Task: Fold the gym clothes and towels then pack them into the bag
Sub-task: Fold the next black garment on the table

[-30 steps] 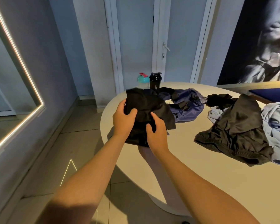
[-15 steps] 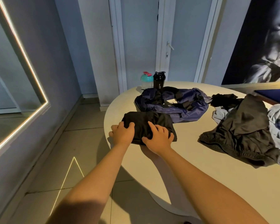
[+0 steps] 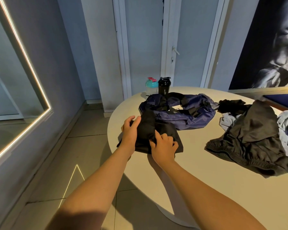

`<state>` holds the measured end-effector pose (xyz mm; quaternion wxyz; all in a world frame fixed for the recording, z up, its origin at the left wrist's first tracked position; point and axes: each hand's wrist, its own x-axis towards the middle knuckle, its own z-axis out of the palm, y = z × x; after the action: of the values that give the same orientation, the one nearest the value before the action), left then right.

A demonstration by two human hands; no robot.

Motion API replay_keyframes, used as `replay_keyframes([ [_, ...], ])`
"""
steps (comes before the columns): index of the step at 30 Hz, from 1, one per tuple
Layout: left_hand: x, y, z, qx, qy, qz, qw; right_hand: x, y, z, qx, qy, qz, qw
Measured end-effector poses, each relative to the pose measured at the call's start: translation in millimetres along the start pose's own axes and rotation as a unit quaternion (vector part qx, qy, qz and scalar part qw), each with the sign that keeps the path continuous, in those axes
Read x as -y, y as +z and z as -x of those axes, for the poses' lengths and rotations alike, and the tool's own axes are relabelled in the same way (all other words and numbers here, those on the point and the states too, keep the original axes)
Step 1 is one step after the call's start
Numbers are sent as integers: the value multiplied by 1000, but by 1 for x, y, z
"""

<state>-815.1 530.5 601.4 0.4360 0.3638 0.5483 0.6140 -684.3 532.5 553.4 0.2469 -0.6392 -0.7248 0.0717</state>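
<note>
Left grip [image 3: 131,130] and right grip [image 3: 165,145] both pinching the black garment [image 3: 170,134] at worktop [image 3: 206,180] edge, touching the bag [image 3: 198,113]. Soft, light, probably slippery; taking it by the folded edges is looking safest.

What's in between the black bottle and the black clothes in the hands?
The navy bag lies there on the table, in front of the black bottle and right behind the black garment. The head view shows it.

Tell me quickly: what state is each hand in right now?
Left hand: grips the black garment.
Right hand: pinches the same garment.
</note>
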Motion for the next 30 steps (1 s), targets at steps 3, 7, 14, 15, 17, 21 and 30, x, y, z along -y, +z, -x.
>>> replay_keyframes([
  [3,5,-3,0,7,13,32,999,0,-3,-1,14,-12,-11,1000],
  [7,-6,10,-2,54,173,-68,981,-2,3,7,-78,-13,-14,997],
  [14,22,-12,-17,-20,95,-75,992,-7,3,1,61,-53,81,993],
  [15,26,-17,-19,-38,94,-97,990,-7,2,-1,80,-57,79,992],
  [17,30,-24,-21,-77,101,-134,983,-7,1,0,77,-72,48,993],
  [21,28,-25,-17,-121,85,-187,971,-18,2,9,-124,-14,-77,989],
  [30,30,-20,-3,-97,105,-176,974,-23,1,10,-126,27,-153,980],
])
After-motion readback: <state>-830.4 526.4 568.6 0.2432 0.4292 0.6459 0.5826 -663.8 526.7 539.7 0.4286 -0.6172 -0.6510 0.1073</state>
